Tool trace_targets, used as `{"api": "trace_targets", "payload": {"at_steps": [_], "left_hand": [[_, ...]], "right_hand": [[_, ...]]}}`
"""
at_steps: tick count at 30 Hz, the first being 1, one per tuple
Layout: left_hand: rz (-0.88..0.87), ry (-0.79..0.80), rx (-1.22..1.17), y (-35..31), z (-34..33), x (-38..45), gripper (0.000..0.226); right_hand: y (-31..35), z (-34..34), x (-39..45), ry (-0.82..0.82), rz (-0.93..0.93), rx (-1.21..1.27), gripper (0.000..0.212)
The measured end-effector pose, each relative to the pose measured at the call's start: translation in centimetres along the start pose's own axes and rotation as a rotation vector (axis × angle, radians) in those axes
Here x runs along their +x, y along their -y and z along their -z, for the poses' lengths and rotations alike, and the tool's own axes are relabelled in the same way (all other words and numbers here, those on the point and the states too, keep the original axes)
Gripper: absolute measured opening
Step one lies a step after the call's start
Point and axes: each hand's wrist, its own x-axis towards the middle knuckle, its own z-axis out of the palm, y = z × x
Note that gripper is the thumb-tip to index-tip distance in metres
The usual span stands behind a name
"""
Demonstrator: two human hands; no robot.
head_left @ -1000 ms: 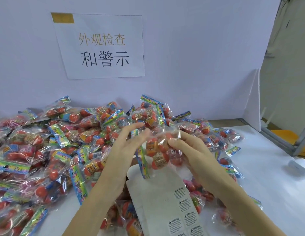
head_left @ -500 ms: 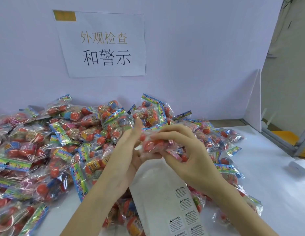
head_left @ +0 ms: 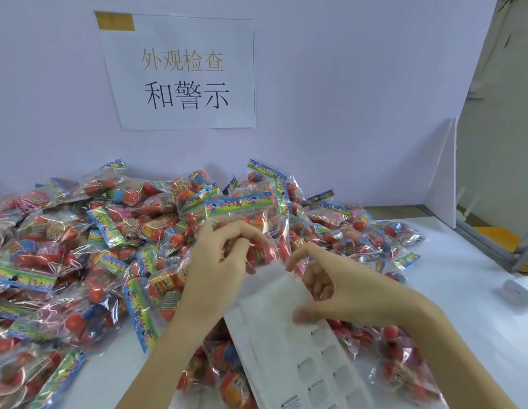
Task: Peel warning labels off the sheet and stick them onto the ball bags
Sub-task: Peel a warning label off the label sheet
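Two bare hands are working above a white table (head_left: 451, 278): the left hand (head_left: 218, 261) is gripping one clear ball bag (head_left: 251, 219) by its lower part, holding it up over the heap, while the right hand (head_left: 339, 293) is hanging loosely curled, grasping nothing, just over the single label sheet (head_left: 289, 349). Dozens of ball bags are lying piled behind, too many to count. The sheet's remaining labels are blurred, its lower edge cut off.
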Motion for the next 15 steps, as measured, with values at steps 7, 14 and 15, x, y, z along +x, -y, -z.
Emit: {"api": "trace_targets", "payload": {"at_steps": [7, 14, 15], "left_hand": [[-0.193, -0.053, 0.247, 0.8, -2.6, -1.6, 0.018], [-0.221, 0.035, 0.496, 3.3, -1.6, -0.7, 0.028], [-0.205, 0.032, 0.488, 3.4, -1.5, -0.6, 0.027]], "right_hand": [[-0.6, -1.7, 1.3, -0.266, 0.018, 0.053, 0.045], [-1.1, -0.7, 1.2, -0.241, 0.029, 0.169, 0.037], [-1.0, -0.4, 1.0, -0.217, 0.025, 0.196, 0.038]]}}
